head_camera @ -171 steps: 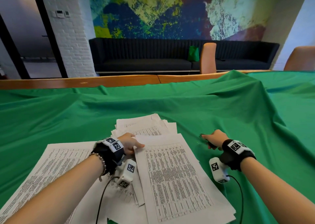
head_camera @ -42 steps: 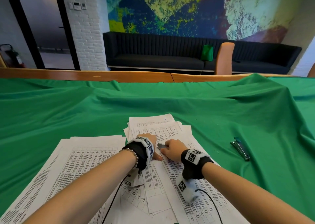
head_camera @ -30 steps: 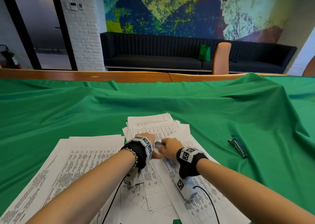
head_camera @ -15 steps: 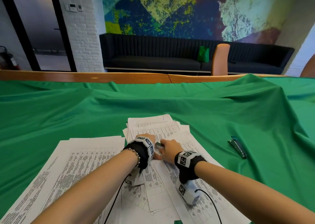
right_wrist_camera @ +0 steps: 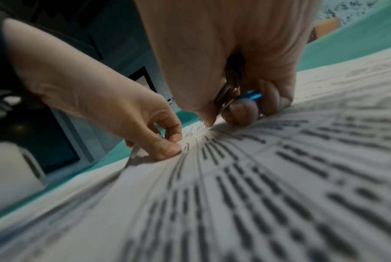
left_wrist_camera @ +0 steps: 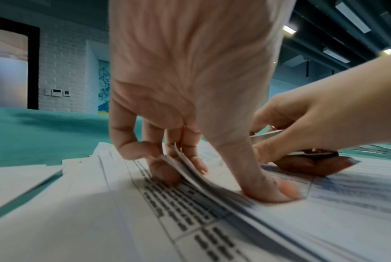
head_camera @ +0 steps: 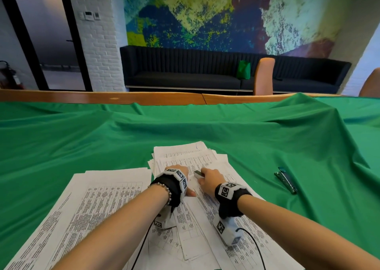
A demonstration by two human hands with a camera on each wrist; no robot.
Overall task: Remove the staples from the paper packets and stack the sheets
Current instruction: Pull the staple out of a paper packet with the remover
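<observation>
Several thin, limp sheets of the packet [left_wrist_camera: 212, 184] are pinched at the corner by the left hand [left_wrist_camera: 190, 85]; just beside it, the staple remover [left_wrist_camera: 268, 134] is clamped in the right hand [left_wrist_camera: 320, 113].

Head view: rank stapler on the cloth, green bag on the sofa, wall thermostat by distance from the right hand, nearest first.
From the right hand, which grips a small metal tool:
1. Stapler: to its right, on the green cloth.
2. Green bag: far ahead, slightly right, on the dark sofa.
3. Wall thermostat: far ahead and left, high on the white brick wall.
</observation>
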